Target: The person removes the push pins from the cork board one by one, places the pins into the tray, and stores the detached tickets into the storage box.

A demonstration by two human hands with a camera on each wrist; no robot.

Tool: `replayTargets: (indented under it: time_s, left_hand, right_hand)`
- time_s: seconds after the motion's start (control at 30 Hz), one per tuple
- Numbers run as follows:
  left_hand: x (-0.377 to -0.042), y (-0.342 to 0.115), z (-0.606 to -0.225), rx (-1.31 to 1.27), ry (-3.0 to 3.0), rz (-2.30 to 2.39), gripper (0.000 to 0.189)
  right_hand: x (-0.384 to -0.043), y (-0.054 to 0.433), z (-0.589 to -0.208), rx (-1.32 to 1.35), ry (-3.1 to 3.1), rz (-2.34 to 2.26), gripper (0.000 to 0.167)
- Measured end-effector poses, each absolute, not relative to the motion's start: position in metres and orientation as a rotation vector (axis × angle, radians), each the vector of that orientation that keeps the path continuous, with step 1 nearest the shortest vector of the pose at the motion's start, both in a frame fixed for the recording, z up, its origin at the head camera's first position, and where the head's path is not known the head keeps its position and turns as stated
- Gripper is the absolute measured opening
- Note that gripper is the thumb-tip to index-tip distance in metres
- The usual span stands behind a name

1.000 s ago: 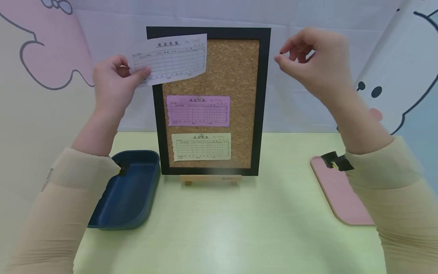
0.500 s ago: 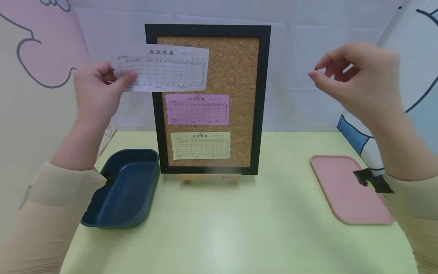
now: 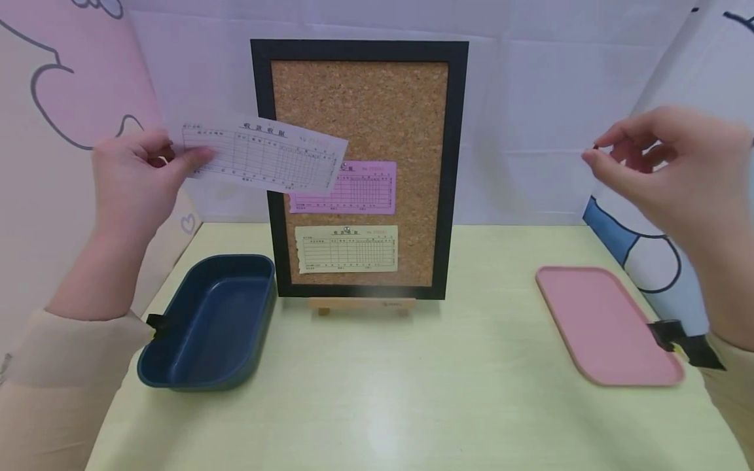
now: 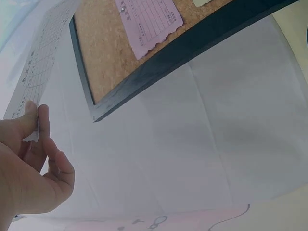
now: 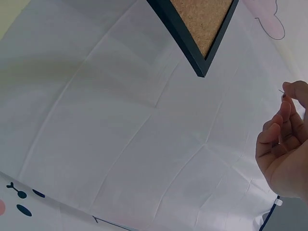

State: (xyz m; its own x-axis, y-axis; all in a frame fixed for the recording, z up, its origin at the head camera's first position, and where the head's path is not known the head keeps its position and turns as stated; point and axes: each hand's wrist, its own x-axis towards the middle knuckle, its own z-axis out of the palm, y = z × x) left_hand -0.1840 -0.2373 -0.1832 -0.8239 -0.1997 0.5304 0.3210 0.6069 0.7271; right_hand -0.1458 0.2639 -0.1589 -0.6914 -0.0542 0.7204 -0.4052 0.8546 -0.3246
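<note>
A white receipt slip (image 3: 259, 154) is pinched at its left end between the thumb and fingers of my left hand (image 3: 141, 176). It tilts down to the right in front of the corkboard (image 3: 359, 91), overlapping part of the pink receipt slip (image 3: 368, 190). Below that, a pale yellow receipt slip (image 3: 347, 252) is fixed to the cork by a pin (image 3: 346, 229). Far right of the board, my right hand (image 3: 683, 163) is raised and pinches a tiny pushpin (image 5: 282, 91). Its thin needle shows in the right wrist view, while the fingertips hide most of it.
The black-framed board leans on a small wooden stand (image 3: 362, 303) at the back of the pale table (image 3: 377, 392). A deep blue tray (image 3: 206, 386) sits left of it, and a flat pink tray (image 3: 607, 320) lies on the right. White cloth (image 3: 530, 131) hangs behind.
My left hand has moved left and down, carrying the white slip lower and tilting its right end down. My right hand has drawn away to the right and down, still pinching the pushpin.
</note>
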Motion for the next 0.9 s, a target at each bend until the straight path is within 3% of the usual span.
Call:
replayTargets:
  time_s: [0.23, 0.53, 0.9]
  left_hand:
    - [-0.179, -0.252, -0.191, -0.055, -2.36, -1.13, 0.038]
    - [-0.177, -0.269, -0.195, -0.093, -2.537, -0.741, 0.034]
    - [-0.178, -0.288, -0.203, -0.099, -2.667, -0.573, 0.03]
  right_hand:
    - [-0.141, 0.28, -0.177, 0.2, -2.37, 0.635, 0.027]
    - [-0.144, 0.299, -0.2, 0.103, -2.426, 0.651, 0.025]
    - [-0.147, 0.321, -0.234, 0.125, -2.426, 0.704, 0.019]
